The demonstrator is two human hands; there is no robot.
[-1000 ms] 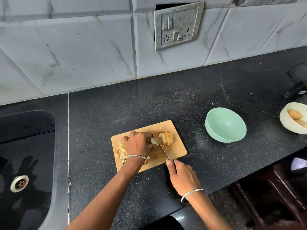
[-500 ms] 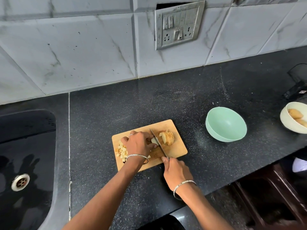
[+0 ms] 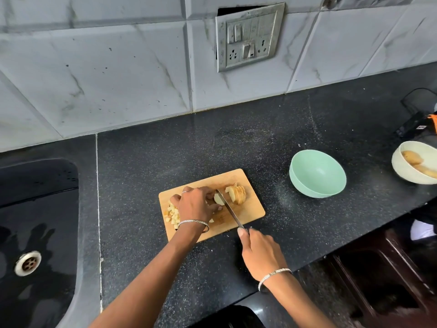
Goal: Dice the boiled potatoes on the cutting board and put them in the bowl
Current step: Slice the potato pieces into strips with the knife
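On the board (image 3: 248,209), the left hand (image 3: 196,204) pins a potato piece (image 3: 218,199) — fingers closed on it; right hand (image 3: 260,253) grips the knife (image 3: 228,210), blade just right of those fingers, bowl (image 3: 316,176) farther right.

Left hand (image 3: 195,204) pressed palm-down, fingers curled; right hand (image 3: 260,252) fisted, thumb extended forward.

Home kitchen — sink (image 3: 35,233), tiled wall (image 3: 94,79)

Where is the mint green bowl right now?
In the head view, the mint green bowl sits on the black counter, right of the cutting board and left of the cream bowl holding whole potatoes.
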